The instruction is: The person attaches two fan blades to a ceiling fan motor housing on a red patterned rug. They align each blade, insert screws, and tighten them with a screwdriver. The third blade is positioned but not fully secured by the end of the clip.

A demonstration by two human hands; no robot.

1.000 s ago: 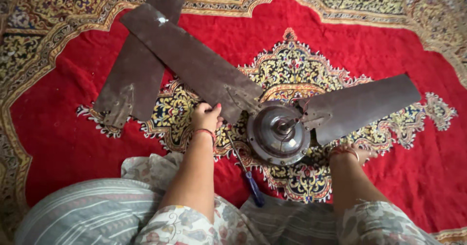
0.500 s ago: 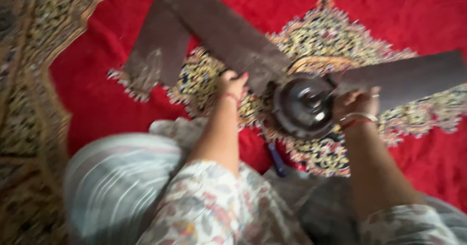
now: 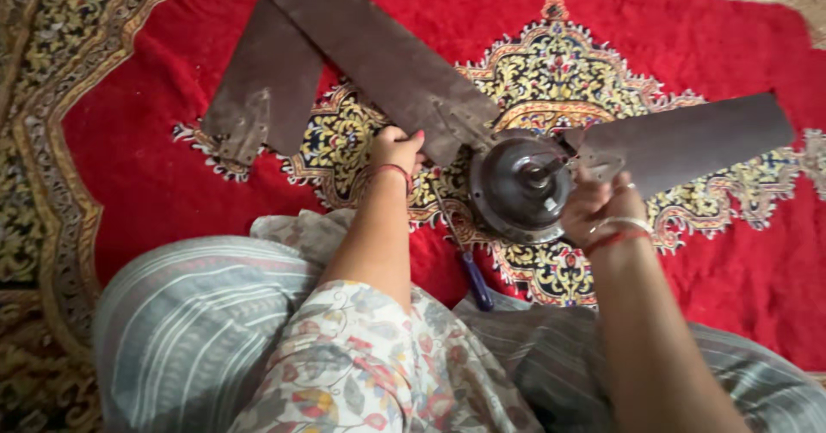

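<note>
A brown ceiling fan lies on a red patterned carpet, its round motor hub (image 3: pixel 520 185) in the middle. One long blade (image 3: pixel 379 55) runs up to the left and another blade (image 3: pixel 688 141) points right. My left hand (image 3: pixel 396 147) grips the edge of the long blade near its bracket. My right hand (image 3: pixel 598 205) holds the hub's right side, by the right blade's bracket. A separate loose blade (image 3: pixel 262 89) lies under the long one at the left. A blue-handled screwdriver (image 3: pixel 465 261) rests on the carpet between my arms.
The red carpet (image 3: pixel 138 166) has an ornate yellow medallion in its middle and a dark gold border at the left. My knees in striped grey fabric (image 3: pixel 198 330) fill the lower part of the view.
My right hand rose from the carpet to the hub's right side. My left hand stayed on the long blade. The view shifted down and closer to the fan.
</note>
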